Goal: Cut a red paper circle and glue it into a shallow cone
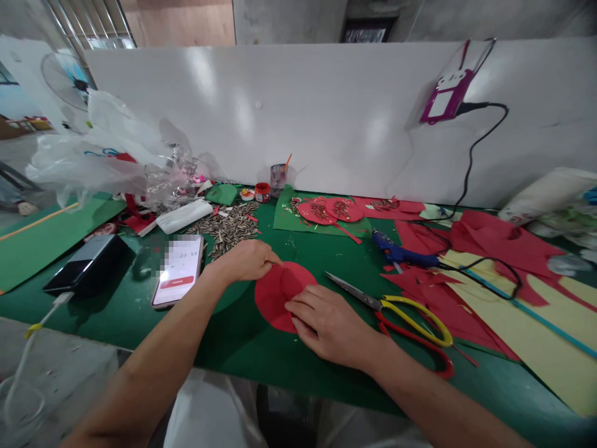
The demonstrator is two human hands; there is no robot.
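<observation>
A round piece of red paper (pixel 275 302) lies on the green tabletop in front of me, with a shaded crease or overlap near its middle. My left hand (pixel 249 258) is closed, its fingertips at the paper's upper edge; its thumb is hidden. From the right, my right hand (pixel 329 323) grips the circle's right side with bent fingers, the thumb tucked lower down. Scissors (pixel 380 303) with yellow and red handles rest just right of that hand, blades apart. Striped sunflower seeds (pixel 233 227) are heaped beyond my left hand.
A phone (pixel 180 274) and a black power bank (pixel 88 264) lie left. Behind are seed-decorated red circles (pixel 321 211), a red jar (pixel 262 192) and a cup (pixel 278 177). A blue glue gun (pixel 403 250) with its cable sits right, among red paper scraps (pixel 433 305).
</observation>
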